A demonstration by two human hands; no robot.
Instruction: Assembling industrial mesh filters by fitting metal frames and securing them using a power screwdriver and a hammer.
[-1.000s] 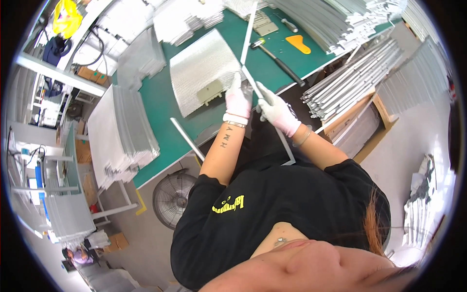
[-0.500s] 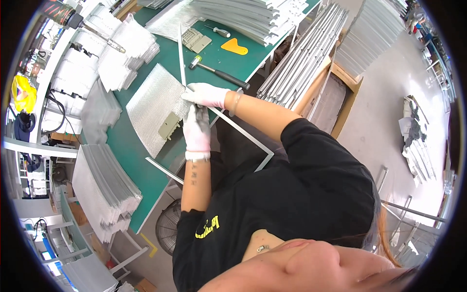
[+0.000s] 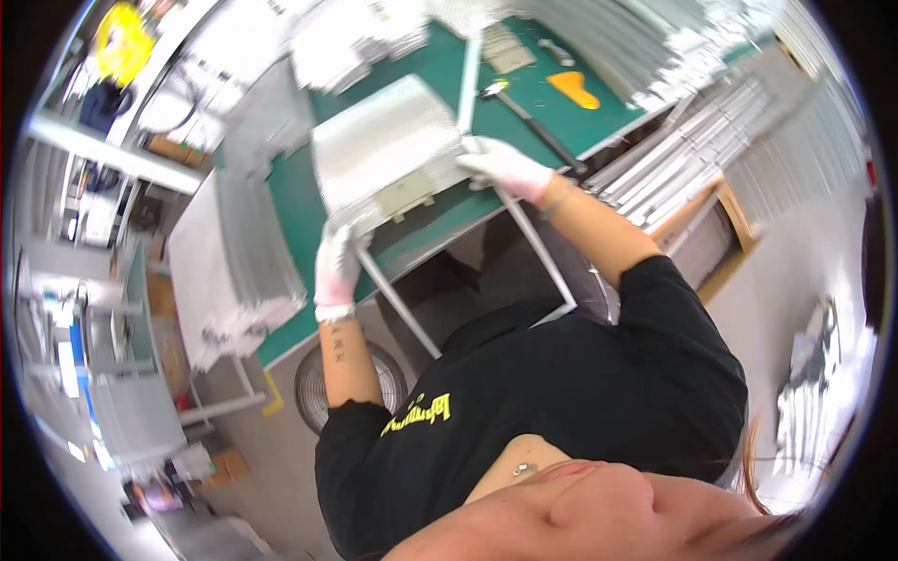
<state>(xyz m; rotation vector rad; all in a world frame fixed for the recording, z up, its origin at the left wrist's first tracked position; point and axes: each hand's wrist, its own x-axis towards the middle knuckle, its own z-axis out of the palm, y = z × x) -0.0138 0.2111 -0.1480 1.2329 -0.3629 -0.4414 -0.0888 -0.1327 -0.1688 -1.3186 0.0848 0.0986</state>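
Note:
A silver mesh sheet point(image 3: 385, 140) lies on the green table, with a beige tabbed plate point(image 3: 406, 196) at its near edge. A thin whitish metal frame point(image 3: 538, 249) spans from the sheet back toward my body, its bent corner close to my shirt. In a white glove, my left hand point(image 3: 337, 271) is closed at the sheet's near left corner, around the end of the frame's left bar. My gloved right hand point(image 3: 505, 170) pinches the frame beside the sheet's right edge. Both sets of fingertips are partly hidden and blurred.
A hammer point(image 3: 535, 123), a yellow-orange scraper point(image 3: 573, 90), a screwdriver point(image 3: 557, 51) and another beige plate point(image 3: 508, 49) lie farther right on the table. Stacked mesh sheets point(image 3: 229, 271) stand left. Metal bars point(image 3: 692, 140) are piled at the right, and a floor fan point(image 3: 351, 383) stands below.
My hands were close together at the sheet's right corner. Now the left has moved away to the near left corner, while the right stays at the right edge. The view has turned.

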